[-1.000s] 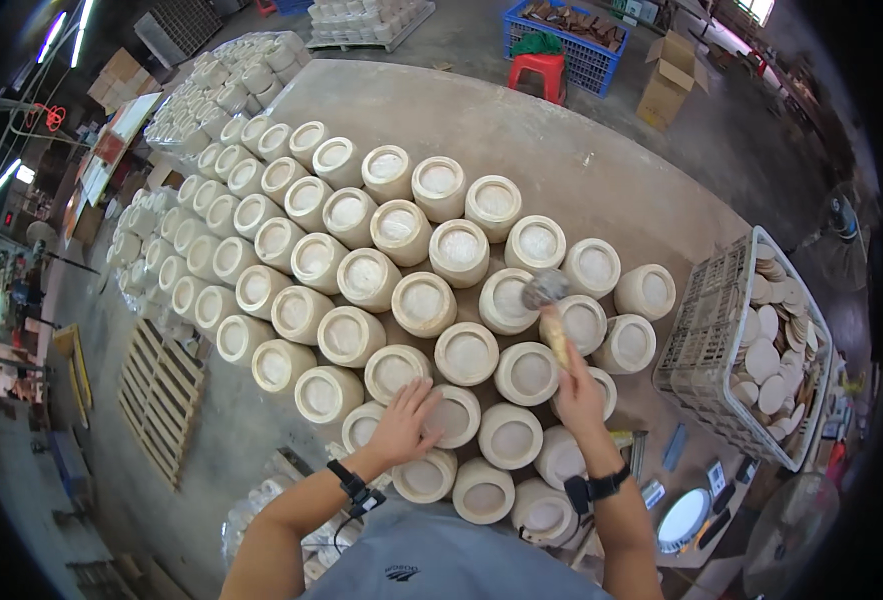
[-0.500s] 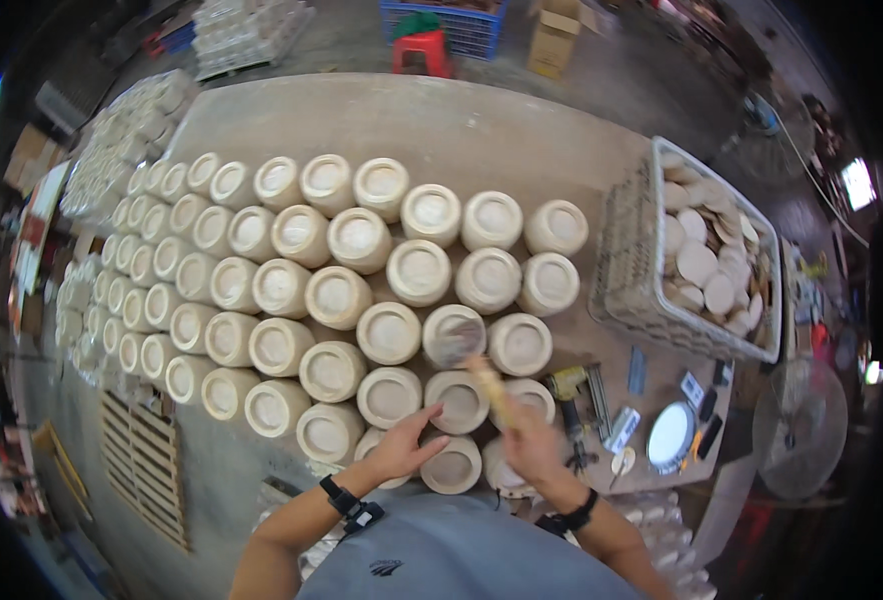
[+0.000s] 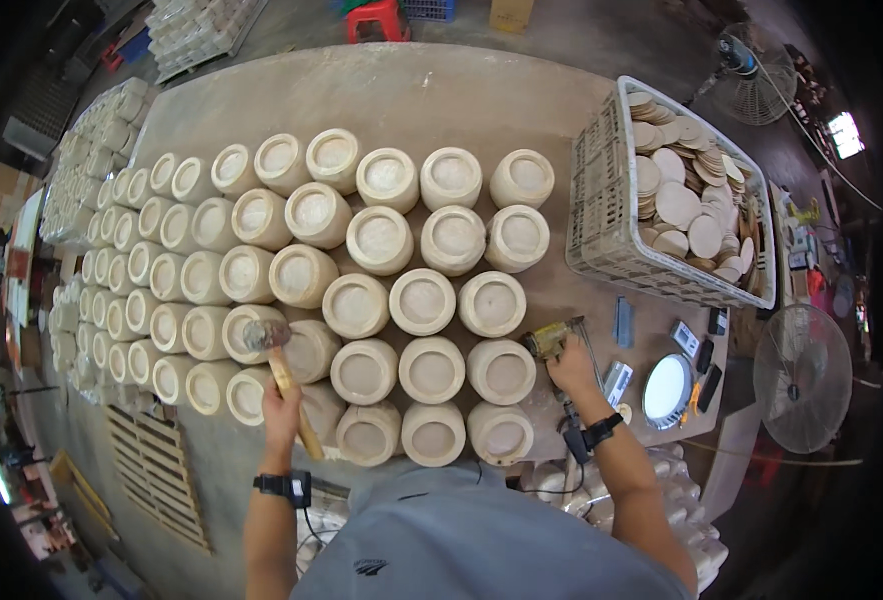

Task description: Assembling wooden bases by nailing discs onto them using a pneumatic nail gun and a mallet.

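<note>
The person wears a plain grey-blue top (image 3: 441, 540) that fills the space between and behind the hands, with a small dark printed emblem (image 3: 371, 568) on it. Just behind the left hand (image 3: 281, 410), a black strap (image 3: 273, 484) carries a boxy black unit with a thin dark cable (image 3: 313, 528). A similar black band (image 3: 602, 432), also with a unit and dark cable, sits behind the right hand (image 3: 571, 372). Both forearms are bare.

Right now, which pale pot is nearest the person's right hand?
The right-end pot in the second row from the grey shirt: it sits beside the right hand, while other pots are farther.
</note>
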Demonstrator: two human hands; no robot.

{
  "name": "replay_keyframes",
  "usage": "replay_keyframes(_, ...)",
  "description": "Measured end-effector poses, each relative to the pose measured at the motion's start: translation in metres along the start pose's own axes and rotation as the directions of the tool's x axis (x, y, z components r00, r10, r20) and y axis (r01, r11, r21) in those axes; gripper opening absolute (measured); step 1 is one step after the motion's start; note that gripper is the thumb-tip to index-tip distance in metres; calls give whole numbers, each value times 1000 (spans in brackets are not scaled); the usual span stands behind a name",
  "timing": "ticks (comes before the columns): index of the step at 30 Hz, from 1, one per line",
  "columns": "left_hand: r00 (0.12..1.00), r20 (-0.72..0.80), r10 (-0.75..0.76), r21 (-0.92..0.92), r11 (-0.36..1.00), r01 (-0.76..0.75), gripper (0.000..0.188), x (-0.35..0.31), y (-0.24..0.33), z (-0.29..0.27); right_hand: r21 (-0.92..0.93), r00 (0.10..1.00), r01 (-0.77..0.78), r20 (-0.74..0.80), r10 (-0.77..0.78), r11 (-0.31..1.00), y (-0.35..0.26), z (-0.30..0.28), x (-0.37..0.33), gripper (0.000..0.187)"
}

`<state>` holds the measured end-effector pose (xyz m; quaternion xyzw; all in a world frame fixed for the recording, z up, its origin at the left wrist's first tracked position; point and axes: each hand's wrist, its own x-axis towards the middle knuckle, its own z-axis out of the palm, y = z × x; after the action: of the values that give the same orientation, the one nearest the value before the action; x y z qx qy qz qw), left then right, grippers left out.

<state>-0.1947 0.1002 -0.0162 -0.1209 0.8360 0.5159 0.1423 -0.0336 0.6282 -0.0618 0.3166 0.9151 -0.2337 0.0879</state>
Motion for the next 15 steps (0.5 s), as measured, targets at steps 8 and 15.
replay_keyframes(8,909,-270,316,616,782,-89,44,20,-2,-25,-159,965,-178,166,204,971,26,33,-21,110)
replay_keyframes(15,888,-290,357,691,720,-64,51,20,-24,-29,-28,943,-279,180,279,960,21,25,-9,105)
